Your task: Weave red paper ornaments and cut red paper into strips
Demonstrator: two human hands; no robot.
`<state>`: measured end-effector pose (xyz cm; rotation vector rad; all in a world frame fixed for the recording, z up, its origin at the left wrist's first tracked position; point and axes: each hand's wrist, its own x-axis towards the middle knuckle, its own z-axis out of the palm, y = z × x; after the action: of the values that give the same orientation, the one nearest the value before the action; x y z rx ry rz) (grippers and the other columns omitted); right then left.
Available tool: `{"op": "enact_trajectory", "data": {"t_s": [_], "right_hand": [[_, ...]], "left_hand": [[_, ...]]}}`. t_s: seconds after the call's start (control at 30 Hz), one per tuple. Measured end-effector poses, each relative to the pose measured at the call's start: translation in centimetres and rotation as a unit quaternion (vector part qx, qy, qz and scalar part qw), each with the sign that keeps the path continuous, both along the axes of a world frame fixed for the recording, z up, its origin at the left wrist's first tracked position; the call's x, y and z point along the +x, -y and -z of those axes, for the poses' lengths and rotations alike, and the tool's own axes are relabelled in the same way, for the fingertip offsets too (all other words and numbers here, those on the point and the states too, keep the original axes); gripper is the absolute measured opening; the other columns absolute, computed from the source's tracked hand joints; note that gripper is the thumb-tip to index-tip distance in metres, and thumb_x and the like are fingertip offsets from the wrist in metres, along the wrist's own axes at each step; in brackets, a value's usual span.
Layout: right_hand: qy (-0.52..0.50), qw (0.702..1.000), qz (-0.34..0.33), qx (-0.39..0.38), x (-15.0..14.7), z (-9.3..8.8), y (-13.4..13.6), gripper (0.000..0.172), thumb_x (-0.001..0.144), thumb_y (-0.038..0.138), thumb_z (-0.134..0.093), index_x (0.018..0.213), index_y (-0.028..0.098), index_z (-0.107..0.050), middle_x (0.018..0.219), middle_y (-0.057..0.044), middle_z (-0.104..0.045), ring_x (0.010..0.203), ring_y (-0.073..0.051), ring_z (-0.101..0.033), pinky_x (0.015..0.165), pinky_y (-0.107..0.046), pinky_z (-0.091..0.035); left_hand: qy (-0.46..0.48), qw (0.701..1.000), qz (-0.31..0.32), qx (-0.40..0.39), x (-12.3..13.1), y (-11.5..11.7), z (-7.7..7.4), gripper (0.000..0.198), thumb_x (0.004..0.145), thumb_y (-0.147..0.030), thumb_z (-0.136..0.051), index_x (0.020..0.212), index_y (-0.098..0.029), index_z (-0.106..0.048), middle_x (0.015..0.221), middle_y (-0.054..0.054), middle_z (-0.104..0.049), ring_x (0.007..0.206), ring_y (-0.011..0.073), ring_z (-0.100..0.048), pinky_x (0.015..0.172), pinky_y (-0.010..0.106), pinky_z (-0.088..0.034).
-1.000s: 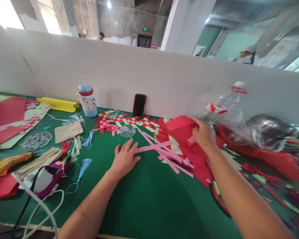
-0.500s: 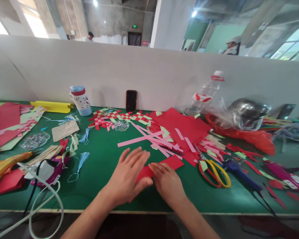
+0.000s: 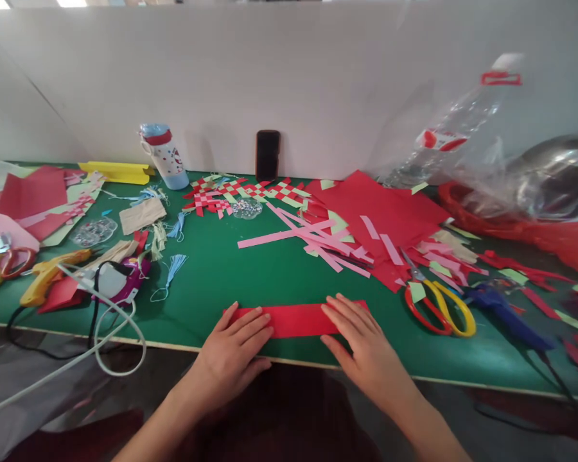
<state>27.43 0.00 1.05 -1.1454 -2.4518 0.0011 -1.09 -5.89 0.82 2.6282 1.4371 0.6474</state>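
Observation:
A long red paper strip (image 3: pixel 296 321) lies flat on the green table (image 3: pixel 212 269), near its front edge. My left hand (image 3: pixel 236 343) rests with stretched fingers on the strip's left end. On its right end lies my right hand (image 3: pixel 356 333), fingers extended and flat. Both hands cover the ends of the strip. Beyond it sits a loose heap of pink paper strips (image 3: pixel 313 237), partly over red paper sheets (image 3: pixel 390 224). To the right of my right hand are scissors (image 3: pixel 438 308) with red and yellow handles.
At left lie a yellow glue gun (image 3: pixel 52 273), a white cable (image 3: pixel 120 327) and blue tassels (image 3: pixel 176 266). A cup (image 3: pixel 166 160), a phone (image 3: pixel 268 155) and a plastic bottle (image 3: pixel 453 128) stand by the partition. A blue glue gun (image 3: pixel 508 317) lies at right.
The red strip, slanted before, now lies level along the table edge. My hands have moved apart to its two ends and flattened. The view has tilted down.

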Motion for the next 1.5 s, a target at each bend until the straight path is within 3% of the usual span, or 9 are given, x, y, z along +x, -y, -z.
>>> {"op": "enact_trajectory", "data": {"t_s": [0.2, 0.4, 0.8, 0.93, 1.13, 1.5], "right_hand": [[0.059, 0.997, -0.047, 0.008, 1.6, 0.4, 2.0, 0.045, 0.090, 0.044, -0.058, 0.131, 0.024, -0.059, 0.137, -0.008, -0.059, 0.128, -0.028, -0.050, 0.108, -0.050, -0.036], [-0.004, 1.000, -0.015, 0.016, 1.2, 0.4, 3.1, 0.024, 0.091, 0.039, -0.059, 0.112, 0.031, -0.070, 0.118, -0.004, -0.070, 0.109, -0.025, -0.058, 0.096, -0.044, -0.038], [-0.016, 0.997, -0.070, 0.025, 2.8, -0.1, 2.3, 0.022, 0.096, 0.024, -0.053, 0.113, 0.027, -0.066, 0.115, -0.002, -0.073, 0.106, -0.018, -0.065, 0.095, -0.039, -0.037], [-0.062, 0.997, -0.046, 0.027, 2.3, -0.7, 1.9, 0.019, 0.096, 0.020, -0.051, 0.108, 0.024, -0.066, 0.102, -0.002, -0.076, 0.095, -0.016, -0.068, 0.090, -0.036, -0.040], [-0.062, 0.997, 0.021, -0.039, 3.2, -0.7, 1.5, 0.024, 0.096, 0.035, -0.051, 0.086, 0.025, -0.069, 0.084, -0.004, -0.070, 0.082, -0.019, -0.062, 0.079, -0.036, -0.043], [-0.056, 0.992, 0.074, -0.090, 4.1, -0.8, 1.8, 0.026, 0.093, 0.040, -0.054, 0.075, 0.023, -0.063, 0.081, -0.003, -0.066, 0.081, -0.019, -0.058, 0.076, -0.034, -0.040]], "left_hand": [[0.022, 1.000, -0.006, 0.018, -0.2, 1.0, -0.6, 0.028, 0.095, -0.025, -0.054, 0.120, -0.022, -0.064, 0.125, 0.005, -0.068, 0.123, 0.0203, -0.058, 0.119, 0.050, -0.022], [0.026, 0.999, -0.019, 0.017, -0.5, 1.4, -0.9, 0.025, 0.095, -0.023, -0.055, 0.118, -0.024, -0.066, 0.114, 0.004, -0.072, 0.112, 0.0187, -0.064, 0.111, 0.044, -0.037], [0.028, 0.999, -0.006, -0.013, -2.5, 1.3, -0.7, 0.025, 0.095, -0.025, -0.055, 0.119, -0.021, -0.062, 0.116, 0.006, -0.070, 0.110, 0.0199, -0.061, 0.098, 0.038, -0.048], [0.050, 0.998, -0.010, -0.022, -2.5, 0.6, -1.5, 0.021, 0.096, -0.021, -0.051, 0.112, -0.021, -0.065, 0.107, 0.005, -0.070, 0.102, 0.0187, -0.062, 0.093, 0.036, -0.050], [0.056, 0.994, -0.049, -0.080, -2.0, -0.5, -2.8, 0.027, 0.099, -0.023, -0.043, 0.083, -0.019, -0.064, 0.083, 0.004, -0.065, 0.080, 0.0162, -0.058, 0.078, 0.032, -0.049], [0.024, 0.977, -0.103, -0.184, -2.1, -1.3, -2.8, 0.022, 0.098, -0.029, -0.047, 0.084, -0.021, -0.062, 0.082, 0.002, -0.062, 0.079, 0.0185, -0.053, 0.076, 0.035, -0.040]]}}
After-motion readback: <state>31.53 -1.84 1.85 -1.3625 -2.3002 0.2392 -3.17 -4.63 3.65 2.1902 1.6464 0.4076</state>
